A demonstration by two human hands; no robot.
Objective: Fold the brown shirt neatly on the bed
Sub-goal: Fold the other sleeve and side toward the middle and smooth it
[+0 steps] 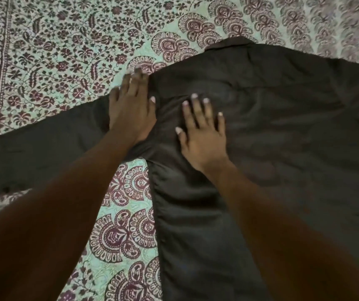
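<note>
Smoothing time: shirt lies back-up across the bed, collar at the far edge. Left hand flat on the shoulder seam, right hand spread on the back, both holding nothing. Best press outward, chasing creases before any fold.

Pale pink nail polish on left hand and right hand; 2 bare forearms.

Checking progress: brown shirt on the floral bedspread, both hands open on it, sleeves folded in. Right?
No: the head view shows the brown shirt with sleeves spread outward; the left hand and right hand rest open on it, on the floral bedspread.
</note>
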